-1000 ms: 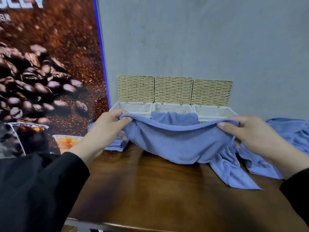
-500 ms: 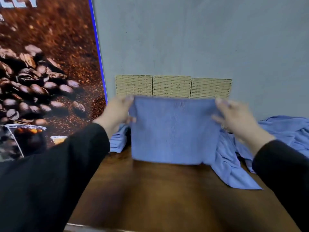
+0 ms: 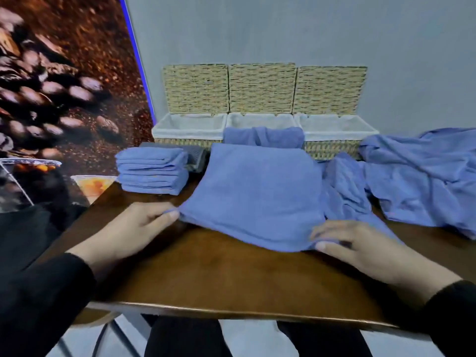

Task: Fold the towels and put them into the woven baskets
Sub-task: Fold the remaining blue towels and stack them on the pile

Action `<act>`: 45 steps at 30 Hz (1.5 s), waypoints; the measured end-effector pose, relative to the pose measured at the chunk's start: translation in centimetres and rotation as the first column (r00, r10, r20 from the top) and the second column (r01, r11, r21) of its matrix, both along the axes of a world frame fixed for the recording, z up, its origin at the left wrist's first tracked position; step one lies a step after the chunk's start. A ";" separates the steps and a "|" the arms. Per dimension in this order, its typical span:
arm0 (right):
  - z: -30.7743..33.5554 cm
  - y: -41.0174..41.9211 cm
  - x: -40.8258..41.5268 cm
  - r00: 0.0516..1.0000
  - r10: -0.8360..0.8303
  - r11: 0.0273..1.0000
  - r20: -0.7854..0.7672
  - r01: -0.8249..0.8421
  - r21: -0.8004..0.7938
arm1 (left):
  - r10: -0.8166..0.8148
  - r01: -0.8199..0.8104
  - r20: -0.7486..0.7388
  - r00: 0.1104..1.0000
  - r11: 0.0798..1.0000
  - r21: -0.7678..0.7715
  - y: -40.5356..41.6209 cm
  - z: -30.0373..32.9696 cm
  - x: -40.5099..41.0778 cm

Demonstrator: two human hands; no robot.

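Half a second ago the blue towel (image 3: 257, 199) hung upright in front of the baskets; now it lies spread on the wooden table (image 3: 219, 279), both hands drawn back to its near corners. Behind it stand the three woven baskets (image 3: 260, 124), lids up; the middle one holds a towel, its front wall hidden. Loose towels (image 3: 417, 176) on the right run off the picture's edge. A folded stack (image 3: 152, 171) sits at left. The left hand (image 3: 134, 233) pinches the near-left corner; the right hand (image 3: 360, 251) pinches the near-right corner, its fingertips blurred.
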State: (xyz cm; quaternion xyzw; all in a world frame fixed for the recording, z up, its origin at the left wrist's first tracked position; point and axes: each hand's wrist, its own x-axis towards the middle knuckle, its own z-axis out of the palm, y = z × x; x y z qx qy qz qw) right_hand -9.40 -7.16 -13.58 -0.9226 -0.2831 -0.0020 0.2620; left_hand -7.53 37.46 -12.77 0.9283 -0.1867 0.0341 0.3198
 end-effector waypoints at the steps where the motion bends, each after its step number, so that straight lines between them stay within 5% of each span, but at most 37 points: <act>1: -0.6 -0.2 -0.4 0.999 0.033 0.998 -0.039 -0.036 -0.053 | -0.078 0.078 -0.012 0.997 0.995 0.067 0.5 -0.8 -0.4; 6: 0.1 1.2 0.4 0.988 0.064 0.996 0.141 -0.053 -0.076 | -0.125 0.125 0.146 0.981 0.992 0.010 0.5 -0.7 0.5; 8: 0.1 2.5 1.0 0.995 0.038 0.997 0.090 -0.032 -0.068 | -0.158 0.131 0.192 0.969 0.981 0.144 -0.8 -1.0 1.5; 11: -0.7 3.4 1.8 0.999 0.038 0.991 0.037 -0.033 -0.130 | -0.196 0.171 0.065 0.979 0.946 0.274 -2.1 -1.9 2.1; 15: -0.7 4.0 2.1 0.997 0.015 0.998 0.076 -0.010 -0.068 | -0.199 0.159 0.155 0.968 0.958 0.239 -3.0 -1.5 2.4; 20: -1.0 4.8 3.1 0.997 0.017 0.993 0.074 -0.008 -0.119 | -0.177 0.135 0.095 0.980 0.930 0.342 -4.3 -1.1 3.4; 26: 1.3 6.7 6.2 0.988 -0.104 0.989 0.115 0.091 0.115 | 0.052 -0.062 0.190 0.980 0.997 0.047 -8.9 2.5 7.3; 31: 3.0 8.9 12.1 0.951 -0.240 0.964 0.196 0.210 0.162 | 0.206 -0.170 0.213 0.955 0.970 -0.175 -12.4 1.4 12.8; 36: 4.3 10.5 19.7 0.878 -0.358 0.933 0.317 0.353 0.075 | 0.213 -0.148 0.244 0.946 0.955 -0.256 -12.3 -1.6 14.6; 42: 5.4 12.2 27.0 0.824 -0.505 0.834 0.258 0.542 -0.099 | 0.251 -0.160 0.282 0.926 0.937 -0.310 -11.4 -1.9 15.5; 45: 4.8 12.7 28.7 0.797 -0.565 0.817 0.214 0.577 0.005 | 0.246 -0.152 0.285 0.926 0.937 -0.315 -11.4 -2.1 15.6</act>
